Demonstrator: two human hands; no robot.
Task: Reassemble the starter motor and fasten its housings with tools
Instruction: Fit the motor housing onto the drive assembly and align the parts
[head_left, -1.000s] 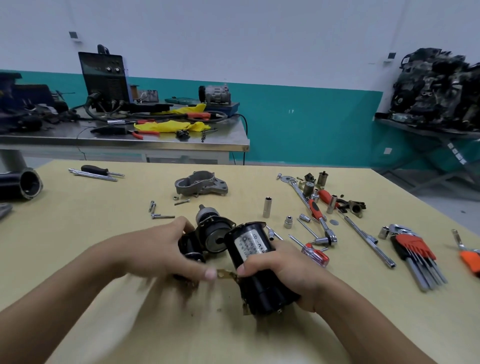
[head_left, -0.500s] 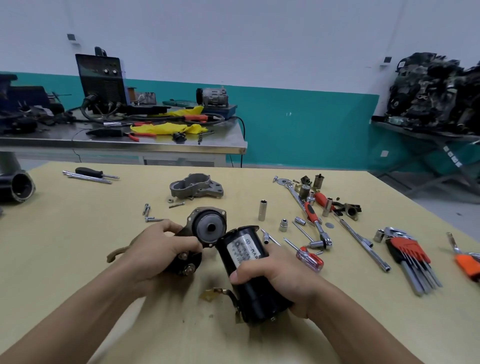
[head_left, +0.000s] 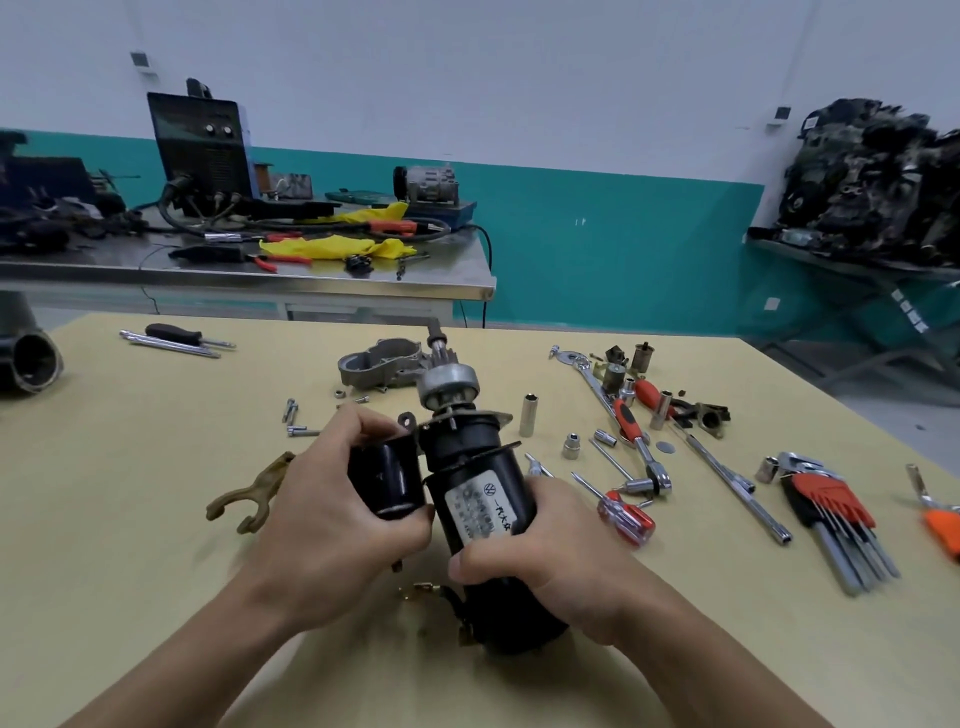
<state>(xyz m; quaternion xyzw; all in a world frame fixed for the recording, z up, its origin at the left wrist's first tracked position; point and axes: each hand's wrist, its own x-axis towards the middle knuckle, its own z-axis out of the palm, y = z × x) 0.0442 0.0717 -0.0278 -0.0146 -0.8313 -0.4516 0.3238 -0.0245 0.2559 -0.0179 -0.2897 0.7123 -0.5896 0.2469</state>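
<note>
Roughly midway, by my reading. Starter motor body (head_left: 483, 499), black with a white label, is held over the yellow table (head_left: 130, 467). It is tilted, with its pinion drive (head_left: 447, 382) pointing up and away. Solenoid (head_left: 387, 480) sits just beside the body on its left. Whether it is seated on its flange cannot be told.

Left to do, judged from what lies loose:
- Grey drive-end housing (head_left: 379, 364) rests unmounted on the table behind the pinion drive.
- Brown shift fork (head_left: 249, 493) lies left of the hands, not fitted.
- Bolts (head_left: 291, 410) are scattered near the housing.
- Ratchet (head_left: 626, 418), loose socket (head_left: 529, 413) and hex key set (head_left: 831, 514) lie to the right, none in hand, so no fastening is under way.

Left hand (head_left: 332, 509): fingers curled over the far side of the solenoid, thumb at its near end, a full grip. Right hand (head_left: 540, 561): wrapped round the lower half of the motor body, thumb across the front below the label. Both forearms come in low from the near edge.
</note>
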